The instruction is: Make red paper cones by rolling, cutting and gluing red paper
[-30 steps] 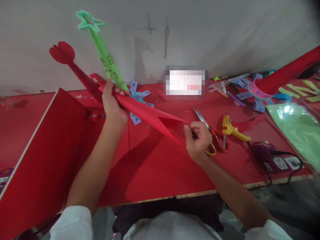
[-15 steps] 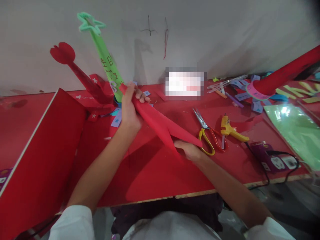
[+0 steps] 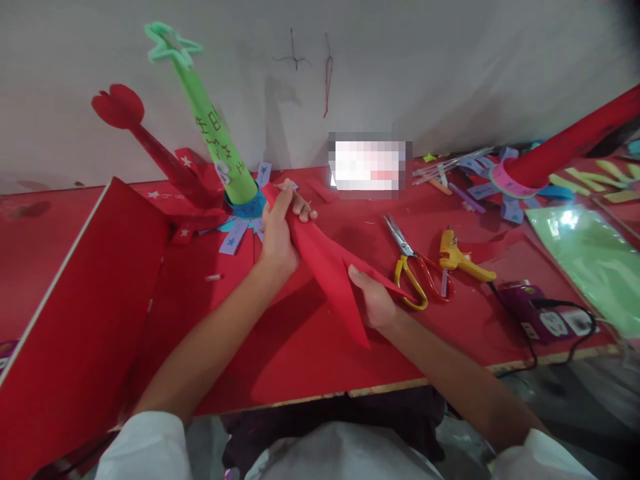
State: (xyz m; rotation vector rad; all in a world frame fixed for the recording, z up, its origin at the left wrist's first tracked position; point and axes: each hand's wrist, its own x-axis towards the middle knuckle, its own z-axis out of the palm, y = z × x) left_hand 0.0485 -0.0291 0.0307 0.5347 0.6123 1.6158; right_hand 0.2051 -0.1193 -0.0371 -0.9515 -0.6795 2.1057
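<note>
A sheet of red paper [image 3: 325, 263], rolled narrow at its upper left and flaring toward the lower right, is held above the red table [image 3: 280, 347]. My left hand [image 3: 285, 227] is wrapped round the narrow end, fingers curled over its far side. At the flared end, my right hand [image 3: 373, 297] grips the paper, its thumb on the near face and the other fingers hidden behind the sheet. Just beyond my right hand lie scissors [image 3: 407, 257] with yellow and red handles. Behind my left hand stands a green paper tube [image 3: 220, 143] with a star-shaped top.
A yellow glue gun [image 3: 463, 259] lies right of the scissors, its cord near a purple power strip [image 3: 543, 317]. A red panel [image 3: 85, 300] stands at the left. Further things are a red paper piece with a heart-shaped top [image 3: 120, 107], a red tube [image 3: 565, 157] and green sheets [image 3: 590, 253].
My left hand has moved slightly right and down with the narrow end. My right hand has shifted up along the flared end, and its thumb now shows on the paper.
</note>
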